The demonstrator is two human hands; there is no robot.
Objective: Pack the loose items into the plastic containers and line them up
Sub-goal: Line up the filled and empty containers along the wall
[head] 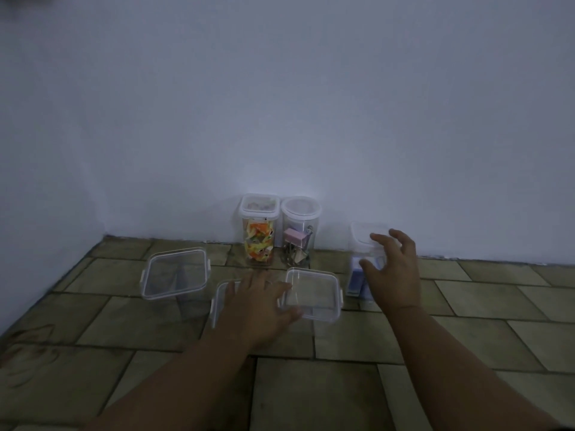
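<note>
head view shows me two packed, lidded containers side by side against the wall (280, 104): a square container (259, 213) of bright wrapped pieces (258, 244) and a round container (300, 213) of binder clips (294, 241). a third, the blue-filled container (356, 278), stands lidded to their right, apart from the pair. the right hand (393, 269) is spread around it with fingers uncurled; whether it touches, i cannot tell. the left hand (261, 303) lies flat and relaxed over the middle container (217, 306) of three nearer ones. the left container (175, 272) and near-right container (312, 295) look empty. i judge the packing partly done and the lining up unfinished.
</note>
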